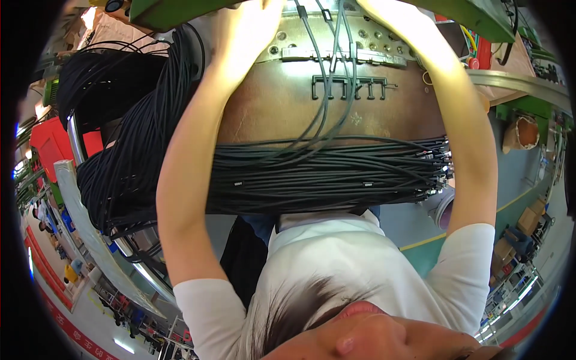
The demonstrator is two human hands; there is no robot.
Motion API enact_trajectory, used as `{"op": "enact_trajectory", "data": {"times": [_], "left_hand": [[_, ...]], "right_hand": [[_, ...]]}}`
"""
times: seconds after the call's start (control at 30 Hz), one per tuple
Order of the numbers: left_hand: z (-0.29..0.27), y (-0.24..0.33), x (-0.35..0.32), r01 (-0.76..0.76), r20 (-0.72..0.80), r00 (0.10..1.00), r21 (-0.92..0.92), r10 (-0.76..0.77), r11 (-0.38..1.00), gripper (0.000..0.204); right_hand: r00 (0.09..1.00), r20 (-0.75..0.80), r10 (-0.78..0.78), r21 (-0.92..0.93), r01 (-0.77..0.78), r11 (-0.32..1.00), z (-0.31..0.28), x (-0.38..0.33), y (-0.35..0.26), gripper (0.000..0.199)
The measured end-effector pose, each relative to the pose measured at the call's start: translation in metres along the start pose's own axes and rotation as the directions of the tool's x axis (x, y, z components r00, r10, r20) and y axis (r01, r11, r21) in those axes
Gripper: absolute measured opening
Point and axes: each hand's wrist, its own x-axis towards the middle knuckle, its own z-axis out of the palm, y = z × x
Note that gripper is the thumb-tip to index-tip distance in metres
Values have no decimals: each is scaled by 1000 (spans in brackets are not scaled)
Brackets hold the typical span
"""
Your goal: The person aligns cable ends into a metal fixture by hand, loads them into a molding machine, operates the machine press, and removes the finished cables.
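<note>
My left hand (257, 13) and my right hand (384, 5) reach to the top edge under the green machine frame (174, 12). Glare washes both out, and the edge cuts off their fingers, so their grip is hidden. Between my arms lies a metal plate with bolt holes (375, 42), with a long metal bar (384, 59) along its near side. Several black cables (324, 102) run up across the plate between my hands. A black comb-shaped plastic piece (351, 80) lies on the brown metal worktop (270, 108).
A thick bundle of black cables (324, 177) stretches across the worktop's near side, its connector ends (443, 162) at the right. More cables (138, 120) hang in a heap at the left over a metal rail (75, 141). A curved metal rail (522, 81) stands at the right.
</note>
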Motion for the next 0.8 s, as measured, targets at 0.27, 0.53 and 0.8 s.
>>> {"op": "enact_trajectory", "data": {"times": [0.27,0.53,0.8], "left_hand": [[86,36,26,751,-791,610,598,53,282,48],[77,40,33,816,-830,557,549,-10,-181,52],[82,45,35,857,-866,490,459,96,-232,44]], "right_hand": [[893,-425,151,-196,-254,947,-2,46,13,34],[919,-306,250,-156,-308,939,-7,50,11,38],[949,-282,139,122,-108,987,-14,64,43,41]]}}
